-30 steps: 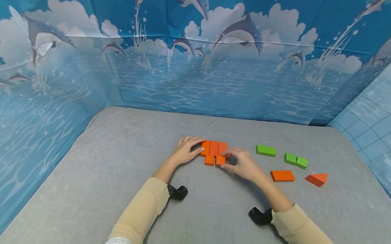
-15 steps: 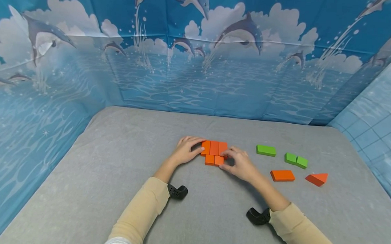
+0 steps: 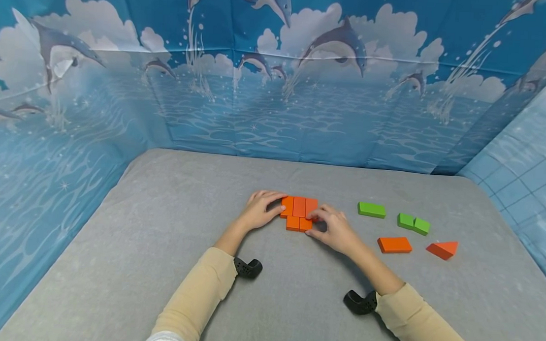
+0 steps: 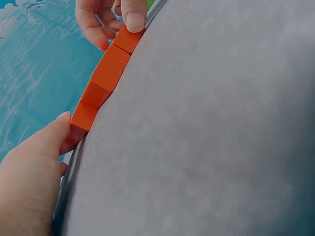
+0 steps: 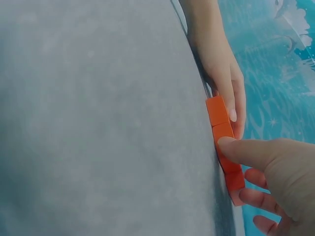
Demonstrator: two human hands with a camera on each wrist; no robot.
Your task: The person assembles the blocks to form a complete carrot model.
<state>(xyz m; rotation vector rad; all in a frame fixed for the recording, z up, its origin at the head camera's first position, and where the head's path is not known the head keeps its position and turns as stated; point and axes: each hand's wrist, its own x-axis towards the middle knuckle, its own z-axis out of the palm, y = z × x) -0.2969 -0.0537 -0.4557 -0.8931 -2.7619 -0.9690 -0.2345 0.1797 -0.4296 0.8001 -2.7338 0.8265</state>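
In the head view, three upright rectangular orange blocks (image 3: pixel 299 207) lie side by side, with two smaller square orange blocks (image 3: pixel 292 223) in front of them. My left hand (image 3: pixel 258 211) rests against the left end of the row, thumb at the leftmost block's side and fingers reaching to its back corner. With thumb and fingertips, my right hand (image 3: pixel 336 230) pinches the right-hand square orange block (image 3: pixel 304 225), which sits snug against the other square. The left wrist view shows the orange blocks (image 4: pixel 106 71) edge-on between both hands, and the right thumb (image 5: pixel 236 147) lies over them in the right wrist view.
To the right lie a long green block (image 3: pixel 371 210), two small green blocks (image 3: pixel 413 224) close together, a rectangular orange block (image 3: pixel 395 245) and an orange triangular block (image 3: pixel 442 250). A grey cloth covers the table (image 3: pixel 158 287), backed by a dolphin-print curtain (image 3: pixel 275 114).
My right hand has slid the right square block leftward, closing the gap between it and the other square. The left hand has stayed in place.
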